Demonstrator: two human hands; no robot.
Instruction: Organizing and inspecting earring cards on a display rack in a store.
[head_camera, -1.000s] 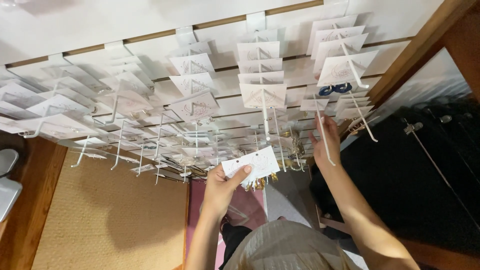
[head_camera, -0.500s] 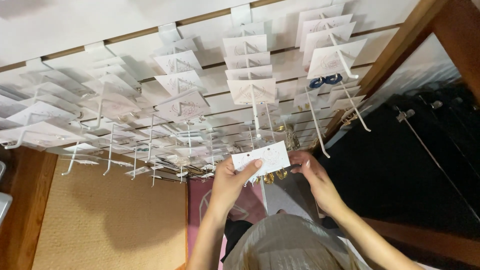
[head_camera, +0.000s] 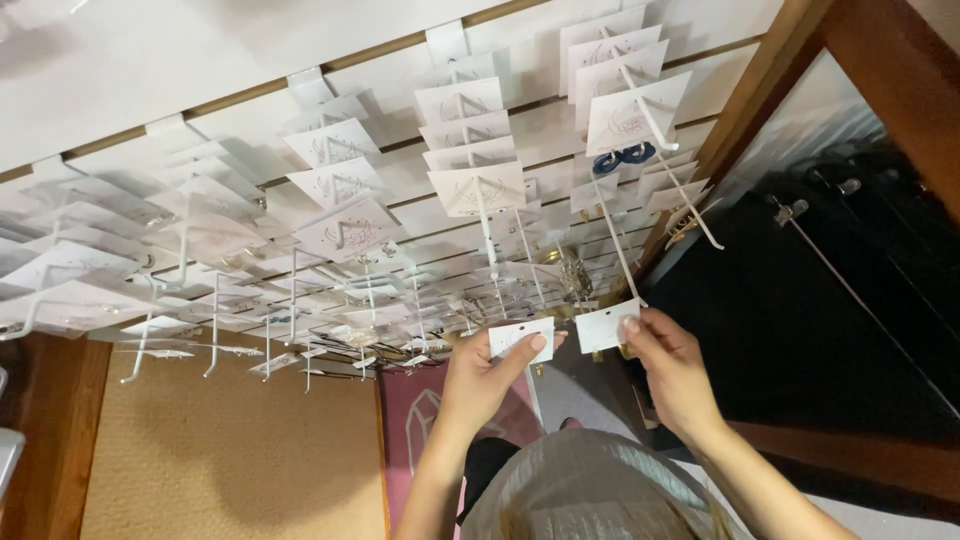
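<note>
My left hand (head_camera: 480, 375) pinched one white jewellery card (head_camera: 520, 338) while my right hand (head_camera: 672, 365) gripped another card (head_camera: 606, 327) at a long white display hook (head_camera: 618, 250), level for hanging.

A single head-worn camera looked down and forward along the white display wall (head_camera: 200, 60), close to it, so the rows of hooks with hanging cards (head_camera: 470, 180) ran away from the lens. The floor (head_camera: 230, 460) lay far below, and both forearms entered from the bottom edge.
</note>
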